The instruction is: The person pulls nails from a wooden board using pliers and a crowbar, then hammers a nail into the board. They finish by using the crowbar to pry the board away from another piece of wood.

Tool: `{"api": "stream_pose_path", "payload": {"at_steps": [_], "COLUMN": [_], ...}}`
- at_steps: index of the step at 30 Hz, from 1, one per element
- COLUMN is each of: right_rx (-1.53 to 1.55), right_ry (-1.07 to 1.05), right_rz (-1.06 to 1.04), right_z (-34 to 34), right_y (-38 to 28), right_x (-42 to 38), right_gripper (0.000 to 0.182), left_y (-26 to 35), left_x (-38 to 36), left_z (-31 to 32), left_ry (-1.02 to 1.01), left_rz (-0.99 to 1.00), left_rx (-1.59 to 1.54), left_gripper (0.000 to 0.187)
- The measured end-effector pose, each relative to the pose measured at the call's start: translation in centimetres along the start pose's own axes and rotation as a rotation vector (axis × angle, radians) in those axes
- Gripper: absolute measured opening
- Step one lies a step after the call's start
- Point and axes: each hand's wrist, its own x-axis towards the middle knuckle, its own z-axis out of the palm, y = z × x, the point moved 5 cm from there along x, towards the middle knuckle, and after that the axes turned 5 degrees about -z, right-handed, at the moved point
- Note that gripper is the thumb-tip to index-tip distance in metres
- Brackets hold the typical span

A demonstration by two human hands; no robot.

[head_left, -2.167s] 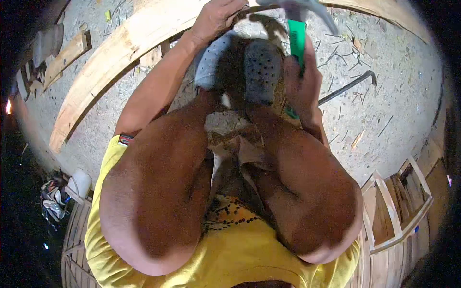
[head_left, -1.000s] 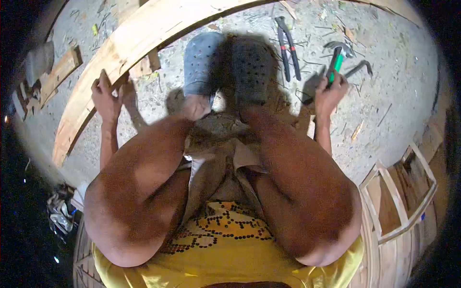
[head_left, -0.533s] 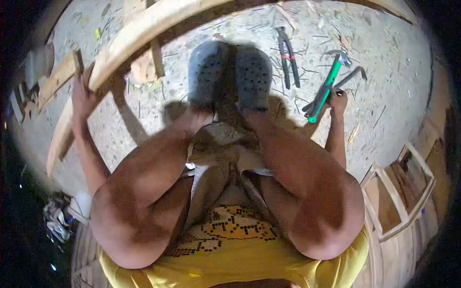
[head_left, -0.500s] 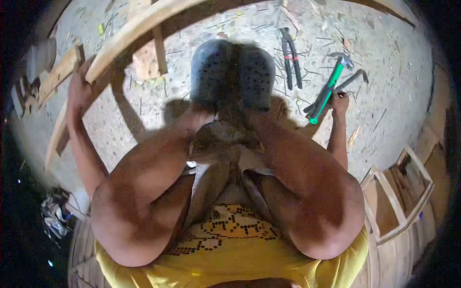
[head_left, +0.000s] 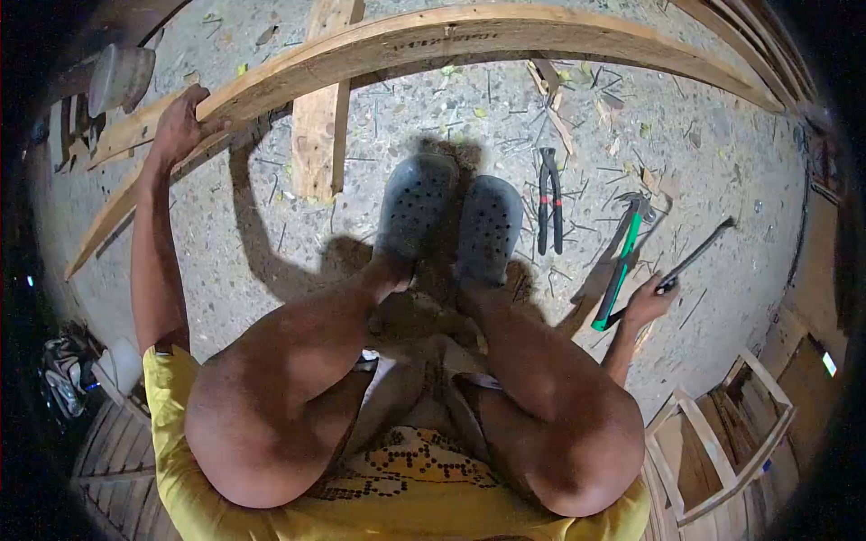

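Note:
My left hand (head_left: 180, 131) grips a long wooden beam (head_left: 451, 38) near its left part, fingers curled over the edge. The beam lies across the far side of my view and looks curved through the lens. My right hand (head_left: 648, 303) is closed around a dark pry bar (head_left: 699, 252), whose tip points up and to the right. Beside that hand, a hammer with a green handle (head_left: 617, 279) lies on the ground. Farther left rest black pincers (head_left: 549, 203) with red bands on the handles.
Nails and wood scraps are scattered over the concrete floor (head_left: 361, 135). A shorter board (head_left: 317, 135) runs under the beam. My feet, in grey clogs (head_left: 417, 203), stand in the middle. A wooden frame (head_left: 722, 442) is at the lower right, and more timber (head_left: 758, 45) lies at the upper right.
My right hand has lifted the pry bar's hooked end away from the hammer, to the right. My left hand stays on the beam. The view has shifted, showing more of the far floor.

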Motion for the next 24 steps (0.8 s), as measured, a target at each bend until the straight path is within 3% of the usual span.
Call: {"api": "stream_pose_path", "payload": {"at_steps": [3, 5, 7, 10, 11, 13, 17, 18, 24], "right_rx": [0.172, 0.590, 0.666, 0.910, 0.929, 0.740, 0.606, 0.647, 0.742], "right_ry": [-0.122, -0.340, -0.352, -0.560, -0.705, -0.793, -1.115, -1.220, -1.386], "right_rz": [-0.187, 0.072, 0.044, 0.016, 0.063, 0.026, -0.146, -0.062, -0.016], "right_z": [-3.8, -6.8, -10.4, -14.8, -14.5, -12.8, -7.2, -6.4, 1.7], "right_y": [-6.5, -12.8, -20.7, -32.7, -32.9, -34.9, -36.1, -37.2, -39.6], "right_x": [5.0, 7.7, 9.6, 9.5, 9.6, 8.5, 1.9, -0.3, -5.3], "right_gripper": [0.042, 0.041, 0.039, 0.040, 0.035, 0.031, 0.045, 0.045, 0.043], "left_y": [-0.3, -0.6, -1.5, -1.8, -1.4, -1.1, -2.0, -1.5, -1.8], "left_x": [0.9, 1.4, 1.9, 2.0, 2.0, 2.0, 2.2, 2.1, 2.5], "left_z": [0.0, 0.1, 0.5, 0.4, 0.0, -0.3, 0.2, -0.2, 0.0], "left_ry": [0.021, -0.074, -0.064, -0.051, -0.045, -0.031, 0.019, 0.003, 0.029], "left_rz": [-0.010, -0.058, -0.054, -0.064, -0.073, -0.084, -0.072, -0.070, -0.057], "left_rx": [0.022, 0.016, 0.007, -0.008, -0.013, -0.040, -0.015, -0.027, -0.090], "left_gripper": [0.058, 0.067, 0.071, 0.077, 0.079, 0.078, 0.076, 0.076, 0.078]}}
